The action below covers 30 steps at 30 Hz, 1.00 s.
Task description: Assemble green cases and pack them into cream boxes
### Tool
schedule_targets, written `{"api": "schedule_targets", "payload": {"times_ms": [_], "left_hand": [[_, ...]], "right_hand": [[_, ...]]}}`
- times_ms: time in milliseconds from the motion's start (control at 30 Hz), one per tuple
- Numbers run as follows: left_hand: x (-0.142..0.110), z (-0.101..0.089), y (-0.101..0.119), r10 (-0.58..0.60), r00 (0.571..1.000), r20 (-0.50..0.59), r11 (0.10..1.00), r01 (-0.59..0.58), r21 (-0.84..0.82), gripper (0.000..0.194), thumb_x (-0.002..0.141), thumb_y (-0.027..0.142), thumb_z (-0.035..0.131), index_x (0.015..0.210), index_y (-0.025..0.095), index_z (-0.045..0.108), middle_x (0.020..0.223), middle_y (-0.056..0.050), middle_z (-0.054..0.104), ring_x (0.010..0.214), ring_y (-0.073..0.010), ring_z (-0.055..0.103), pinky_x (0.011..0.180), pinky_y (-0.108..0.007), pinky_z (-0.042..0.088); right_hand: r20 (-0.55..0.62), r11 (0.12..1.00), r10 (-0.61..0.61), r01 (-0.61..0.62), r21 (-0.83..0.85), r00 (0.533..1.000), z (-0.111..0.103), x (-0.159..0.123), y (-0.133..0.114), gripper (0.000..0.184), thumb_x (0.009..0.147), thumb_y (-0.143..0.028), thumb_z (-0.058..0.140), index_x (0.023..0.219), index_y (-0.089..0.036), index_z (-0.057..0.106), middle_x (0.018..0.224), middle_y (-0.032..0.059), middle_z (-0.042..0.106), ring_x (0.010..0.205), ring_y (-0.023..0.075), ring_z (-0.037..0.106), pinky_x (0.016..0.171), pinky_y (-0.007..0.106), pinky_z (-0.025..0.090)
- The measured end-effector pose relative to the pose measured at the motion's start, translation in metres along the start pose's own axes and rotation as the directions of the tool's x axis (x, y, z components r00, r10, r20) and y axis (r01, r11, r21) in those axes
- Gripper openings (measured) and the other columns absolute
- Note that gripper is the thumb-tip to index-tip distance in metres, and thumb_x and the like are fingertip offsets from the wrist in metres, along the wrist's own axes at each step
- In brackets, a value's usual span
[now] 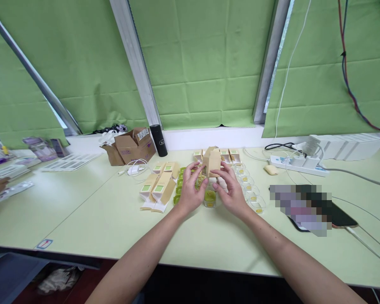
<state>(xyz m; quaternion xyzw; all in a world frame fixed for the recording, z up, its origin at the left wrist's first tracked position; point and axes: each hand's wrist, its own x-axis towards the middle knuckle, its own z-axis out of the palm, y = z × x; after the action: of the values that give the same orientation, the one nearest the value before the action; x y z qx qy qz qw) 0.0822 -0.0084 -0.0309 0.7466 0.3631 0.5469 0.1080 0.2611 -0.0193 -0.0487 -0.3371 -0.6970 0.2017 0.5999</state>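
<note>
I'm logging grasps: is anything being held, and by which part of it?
Yes: a tan cardboard box, held between the fingers of the left hand and the right hand, by its opposite sides, towards the bottom.

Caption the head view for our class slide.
Left hand and right hand hold a tan carton above a pale green table.

A small carton [213,164] is held upright between the left hand [192,188] and the right hand [230,188]. A green-topped container [210,198] is seen below it on the table [120,230], with clear containers [253,197] lined up to the right.
</note>
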Motion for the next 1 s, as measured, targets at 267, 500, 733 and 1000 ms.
{"api": "schedule_targets", "payload": {"times_ms": [267,500,733,1000], "left_hand": [[0.005,0.003,-0.013,-0.206,0.978,-0.027,0.931,0.187,-0.312,0.053,0.102,0.053,0.061,0.144,0.022,0.05,0.139,-0.015,0.065,0.126,-0.0273,0.063,0.101,-0.041,0.049],[0.013,-0.007,-0.017,-0.274,0.961,-0.044,0.918,0.248,-0.309,0.064,0.089,0.054,0.077,0.136,0.023,0.046,0.126,-0.012,0.072,0.11,-0.0236,0.068,0.087,-0.034,0.048],[0.024,-0.036,-0.025,-0.345,0.928,0.143,0.792,0.369,-0.486,0.062,0.078,0.051,0.087,0.125,0.019,0.061,0.128,-0.012,0.072,0.116,-0.027,0.069,0.099,-0.037,0.054],[0.011,-0.077,-0.016,-0.265,0.898,0.35,0.908,0.354,-0.222,0.055,0.073,0.036,0.091,0.121,0.022,0.067,0.122,-0.01,0.072,0.114,-0.0297,0.068,0.1,-0.041,0.055]], "right_hand": [[0.157,0.955,-0.232,0.256,-0.15,0.96,-0.001,-0.004,-0.012,0.054,0.1,-0.026,0.058,0.153,-0.035,0.05,0.167,0.0084,0.041,0.157,0.0332,0.036,0.126,0.064,0.037],[0.263,0.912,-0.334,0.38,-0.153,0.905,-0.003,-0.006,-0.009,0.043,0.099,-0.017,0.053,0.139,-0.03,0.062,0.151,0.0093,0.061,0.151,0.0315,0.048,0.118,0.062,0.047],[0.451,0.809,-0.122,0.352,-0.471,0.884,-0.017,0.003,-0.011,0.016,0.092,-0.028,0.069,0.108,-0.025,0.071,0.099,0.0105,0.077,0.113,0.0353,0.061,0.095,0.054,0.049],[0.557,0.74,0.036,0.352,-0.574,0.83,-0.021,0.007,-0.014,0.02,0.08,-0.026,0.081,0.096,-0.024,0.069,0.094,0.0082,0.077,0.105,0.0331,0.061,0.091,0.047,0.043]]}}
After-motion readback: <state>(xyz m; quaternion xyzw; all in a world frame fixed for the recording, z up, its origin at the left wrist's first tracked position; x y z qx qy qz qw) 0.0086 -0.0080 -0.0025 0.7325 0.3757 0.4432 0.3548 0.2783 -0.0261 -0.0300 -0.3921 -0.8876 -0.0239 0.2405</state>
